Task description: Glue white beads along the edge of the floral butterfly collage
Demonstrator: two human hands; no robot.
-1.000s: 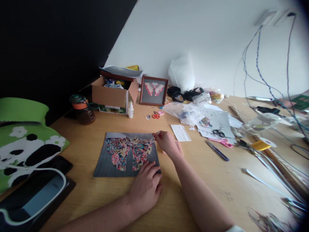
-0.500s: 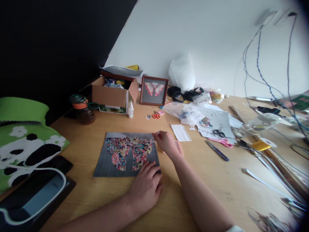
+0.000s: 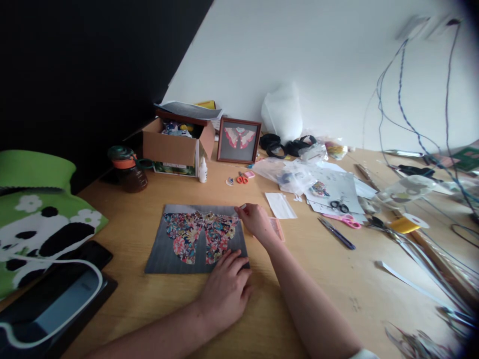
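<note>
A floral fabric collar (image 3: 187, 234), shaped like two wings, lies flat on a dark grey sheet (image 3: 159, 254). A line of small pale beads (image 3: 209, 216) runs along the collar's upper edge towards the right. At the collar's upper right end, my right hand (image 3: 256, 222) has thumb and forefinger pinched together; what they grip is too small to make out. My left hand (image 3: 229, 286) rests palm down, fingers stretched over the sheet's lower right corner, holding nothing. Partly behind my right wrist is a pink clear case (image 3: 277, 229).
A framed collar (image 3: 238, 140) stands at the back beside an open cardboard box (image 3: 170, 147). A white glue bottle (image 3: 202, 170), orange scissors (image 3: 242, 178), pink scissors (image 3: 346, 220) and a craft knife (image 3: 337, 233) lie around. Left are a tablet (image 3: 62, 309) and a panda-patterned green bag (image 3: 37, 214).
The fingertips of my right hand have shifted very slightly left along the collar's top edge. My left hand and the sheet stay where they were.
</note>
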